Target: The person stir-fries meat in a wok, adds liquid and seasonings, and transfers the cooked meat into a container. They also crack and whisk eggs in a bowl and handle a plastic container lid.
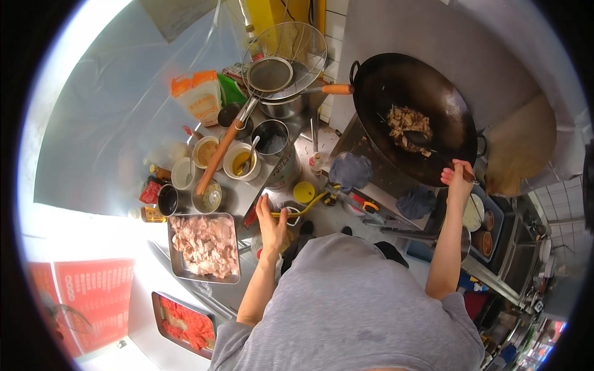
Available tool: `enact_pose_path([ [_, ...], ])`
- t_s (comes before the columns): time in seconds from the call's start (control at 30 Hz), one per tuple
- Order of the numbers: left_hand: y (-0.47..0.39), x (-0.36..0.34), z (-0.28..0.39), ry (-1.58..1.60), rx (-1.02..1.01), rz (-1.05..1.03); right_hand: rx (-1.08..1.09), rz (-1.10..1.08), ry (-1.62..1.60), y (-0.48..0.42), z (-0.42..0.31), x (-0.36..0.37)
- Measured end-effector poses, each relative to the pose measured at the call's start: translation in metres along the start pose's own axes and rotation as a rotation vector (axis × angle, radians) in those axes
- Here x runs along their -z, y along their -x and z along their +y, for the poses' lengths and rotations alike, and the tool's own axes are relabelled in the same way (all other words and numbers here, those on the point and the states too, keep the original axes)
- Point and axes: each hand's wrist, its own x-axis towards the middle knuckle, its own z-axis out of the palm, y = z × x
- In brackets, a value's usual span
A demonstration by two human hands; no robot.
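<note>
In the head view, my right hand (457,175) grips the wooden handle of a cooking spatula or ladle (415,138) over the near rim of a large dark wok (441,92). The dark head of the tool rests among browned, chopped food (403,121) in the wok's bottom. My left hand (271,227) holds nothing, its thumb apart from the fingers. It hovers by the edge of a steel table (262,185); whether it touches that edge I cannot tell. Nearest on its left is a metal tray (238,273) of pale raw meat pieces (204,246).
Bowls of seasoning, including a white tub (232,171) with a spoon, crowd the table. A wooden-handled strainer (218,157) lies across them. Grey cloths (350,170) lie by the stove front. A yellow hose (308,204) bends between table and stove. A tray of red food (188,324) sits lower left.
</note>
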Motion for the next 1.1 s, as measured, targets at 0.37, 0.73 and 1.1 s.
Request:
enact_pose_path([
  [0.37,-0.048,0.015,-0.024,0.106,-0.073,-0.097,0.003,0.099,0.027,0.040,-0.001,-0.017],
  [0.73,-0.043,0.018,-0.043,0.184,-0.017,-0.202,-0.010,0.206,0.031,0.053,-0.009,-0.016],
  [1.1,-0.048,-0.001,-0.040,0.223,-0.006,-0.223,0.576,-0.435,0.632,0.034,-0.100,-0.042],
])
